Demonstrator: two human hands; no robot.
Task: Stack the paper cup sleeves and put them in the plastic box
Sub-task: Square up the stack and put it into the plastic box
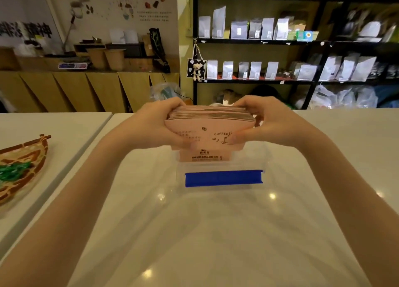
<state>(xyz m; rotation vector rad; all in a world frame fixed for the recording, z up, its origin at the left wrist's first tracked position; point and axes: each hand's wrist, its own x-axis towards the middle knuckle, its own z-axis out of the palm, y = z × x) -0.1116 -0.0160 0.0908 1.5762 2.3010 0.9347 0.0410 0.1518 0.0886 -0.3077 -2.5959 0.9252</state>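
Clamping the sleeve stack (210,124) by its ends, left hand (157,124) and right hand (265,122), I judge the plastic box (222,178) lies directly below; stack's long axis runs hand-to-hand.

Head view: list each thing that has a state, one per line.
Stack of pink sleeves: gathered flat, held up over the box.
Left hand: gripping the stack's left end.
Right hand: gripping its right end.
Clear plastic box: on the white table; blue latch faces the camera.
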